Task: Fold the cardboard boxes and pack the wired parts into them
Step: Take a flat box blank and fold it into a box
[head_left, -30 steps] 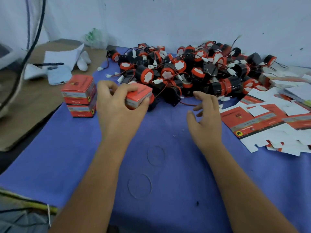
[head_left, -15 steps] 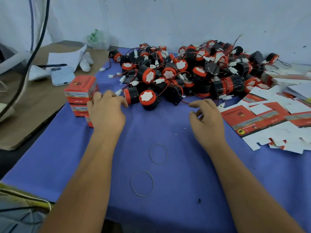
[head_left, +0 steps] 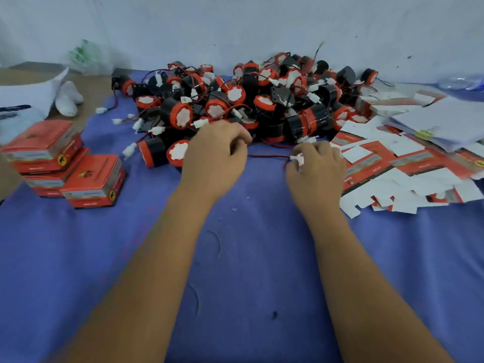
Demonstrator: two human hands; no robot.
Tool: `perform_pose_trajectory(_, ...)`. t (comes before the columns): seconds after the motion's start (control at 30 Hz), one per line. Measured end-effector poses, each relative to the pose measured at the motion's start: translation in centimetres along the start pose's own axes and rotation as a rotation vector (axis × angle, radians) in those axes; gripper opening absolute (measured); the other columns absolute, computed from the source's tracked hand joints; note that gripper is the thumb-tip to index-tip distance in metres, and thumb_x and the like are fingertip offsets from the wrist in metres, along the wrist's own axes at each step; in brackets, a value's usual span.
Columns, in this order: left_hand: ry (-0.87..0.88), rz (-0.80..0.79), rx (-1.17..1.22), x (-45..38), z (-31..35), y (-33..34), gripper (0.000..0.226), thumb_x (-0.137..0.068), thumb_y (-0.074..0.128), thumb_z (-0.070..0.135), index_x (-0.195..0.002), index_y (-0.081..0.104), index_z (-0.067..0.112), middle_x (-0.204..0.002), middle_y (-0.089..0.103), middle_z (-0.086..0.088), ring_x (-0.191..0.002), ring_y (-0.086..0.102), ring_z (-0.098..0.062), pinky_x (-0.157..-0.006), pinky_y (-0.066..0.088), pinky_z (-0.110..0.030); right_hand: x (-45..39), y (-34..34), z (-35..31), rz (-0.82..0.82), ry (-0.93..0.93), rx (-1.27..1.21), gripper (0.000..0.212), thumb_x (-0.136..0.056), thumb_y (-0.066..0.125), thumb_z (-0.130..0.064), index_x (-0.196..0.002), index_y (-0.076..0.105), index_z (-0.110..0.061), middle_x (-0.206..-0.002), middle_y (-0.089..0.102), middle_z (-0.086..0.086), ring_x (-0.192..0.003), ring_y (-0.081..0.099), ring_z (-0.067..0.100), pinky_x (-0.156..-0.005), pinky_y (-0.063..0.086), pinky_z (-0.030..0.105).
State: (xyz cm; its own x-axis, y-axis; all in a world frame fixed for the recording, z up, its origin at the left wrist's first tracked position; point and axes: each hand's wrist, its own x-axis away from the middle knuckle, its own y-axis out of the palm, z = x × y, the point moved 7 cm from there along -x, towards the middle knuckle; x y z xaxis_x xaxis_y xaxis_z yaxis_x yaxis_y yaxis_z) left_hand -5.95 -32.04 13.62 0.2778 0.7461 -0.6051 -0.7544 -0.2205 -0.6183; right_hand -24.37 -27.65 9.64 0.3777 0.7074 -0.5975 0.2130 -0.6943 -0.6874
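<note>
While your right hand (head_left: pixel 315 167) pinches the small white plastic connector (head_left: pixel 297 159) and your left hand (head_left: pixel 214 155) curls round the thin red wire (head_left: pixel 267 155) stretched between them, coil it snugly before boxing.

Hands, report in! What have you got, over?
Left hand and right hand pinch one red wire. Folded boxes stacked left. Nothing blocking.
</note>
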Motion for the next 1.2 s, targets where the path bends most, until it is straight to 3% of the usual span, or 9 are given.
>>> perform_pose_trajectory(0.1, -0.055, -0.198, 0.274, 1.4, 2.6, 5.7, 0.024, -0.094, 0.053, 0.008, -0.091, 0.068, 0.027, -0.096, 0.064, 0.008, -0.082, 0.056, -0.008, -0.075, 0.046, -0.027, -0.6, -1.1, 3.2, 0.046, 0.177, 0.217, 0.042, -0.084, 0.060, -0.028, -0.124, 0.060, -0.014, -0.134, 0.050, 0.017, -0.126, 0.039, 0.036, -0.103, 0.024, 0.045)
perform_pose_trajectory(0.23, -0.206, -0.397, 0.306, 2.8, 1.5, 9.8, 0.036, -0.094, 0.055, 0.008, -0.081, 0.067, 0.040, -0.091, 0.066, 0.008, -0.088, 0.061, -0.019, -0.081, 0.049, -0.043, -0.8, -0.4, 7.8, -0.206, 0.460, 0.319, 0.091, -0.074, 0.059, -0.072, -0.146, 0.030, -0.025, -0.159, 0.011, 0.022, -0.148, 0.004, 0.036, -0.114, 0.004, 0.057)
perform_pose_trajectory(0.33, -0.334, -0.360, 0.449, 3.0, 0.0, 9.4, 0.034, -0.096, 0.054, 0.014, -0.079, 0.067, 0.041, -0.089, 0.070, 0.003, -0.089, 0.061, -0.028, -0.081, 0.050, -0.043, -0.8, -0.8, 9.8, -0.272, 0.561, 0.368, 0.105, -0.073, 0.054, -0.077, -0.153, 0.016, -0.020, -0.160, 0.009, 0.022, -0.149, 0.000, 0.036, -0.114, 0.003, 0.061)
perform_pose_trajectory(0.53, -0.304, -0.400, 0.470, 3.4, 0.7, 9.2, 0.049, -0.097, 0.050, 0.011, -0.075, 0.067, 0.052, -0.087, 0.071, 0.016, -0.085, 0.063, -0.018, -0.074, 0.050, -0.034, -1.0, -1.3, 9.1, -0.198, 0.540, 0.485, 0.101, -0.074, 0.059, -0.074, -0.150, 0.024, -0.018, -0.146, 0.032, 0.024, -0.138, 0.023, 0.042, -0.111, 0.017, 0.055)
perform_pose_trajectory(0.63, -0.251, -0.448, 0.430, 3.6, 1.3, 9.5, 0.043, -0.098, 0.053, 0.009, -0.081, 0.068, 0.046, -0.089, 0.067, 0.027, -0.095, 0.064, -0.001, -0.082, 0.052, -0.018, -1.1, -1.5, 8.4, -0.178, 0.517, 0.500, 0.089, -0.074, 0.062, -0.071, -0.141, 0.036, -0.019, -0.135, 0.046, 0.023, -0.129, 0.035, 0.043, -0.107, 0.021, 0.051)
perform_pose_trajectory(0.77, -0.205, -0.477, 0.339, 3.7, 1.3, 9.8, 0.030, -0.097, 0.054, 0.010, -0.097, 0.072, 0.034, -0.111, 0.069, 0.009, -0.104, 0.060, -0.009, -0.093, 0.050, -0.032, -0.9, -2.0, 8.1, -0.163, 0.529, 0.436, 0.064, -0.077, 0.065, -0.064, -0.118, 0.050, -0.017, -0.119, 0.058, 0.017, -0.118, 0.047, 0.039, -0.098, 0.028, 0.046)
perform_pose_trajectory(0.93, -0.213, -0.486, 0.324, 3.7, 1.0, 10.0, 0.029, -0.098, 0.055, 0.018, -0.124, 0.066, 0.027, -0.132, 0.059, 0.006, -0.116, 0.052, -0.010, -0.096, 0.041, -0.022, -0.9, -3.1, 9.5, -0.031, 0.645, 0.056, 0.027, -0.092, 0.056, -0.040, -0.092, 0.064, -0.014, -0.096, 0.067, 0.006, -0.089, 0.056, 0.028, -0.085, 0.029, 0.037)
perform_pose_trajectory(1.07, -0.230, -0.484, 0.387, 3.7, 1.1, 9.8, 0.037, -0.099, 0.054, 0.018, -0.135, 0.056, 0.029, -0.142, 0.052, 0.010, -0.131, 0.044, -0.010, -0.107, 0.038, -0.028, -0.6, -4.6, 9.5, 0.288, 0.689, -0.303, 0.023, -0.103, 0.042, -0.032, -0.093, 0.052, -0.014, -0.101, 0.052, 0.000, -0.074, 0.047, 0.014, -0.071, 0.034, 0.023)
perform_pose_trajectory(1.2, -0.372, -0.355, 0.603, 3.4, 0.3, 8.9, 0.031, -0.100, 0.054, 0.018, -0.129, 0.059, 0.028, -0.130, 0.060, 0.013, -0.118, 0.054, -0.001, -0.104, 0.045, -0.027, -0.1, -4.2, 9.2, 0.495, 0.758, -0.704, 0.020, -0.105, 0.036, -0.027, -0.089, 0.041, -0.017, -0.083, 0.049, -0.007, -0.064, 0.045, 0.000, -0.059, 0.035, 0.016)
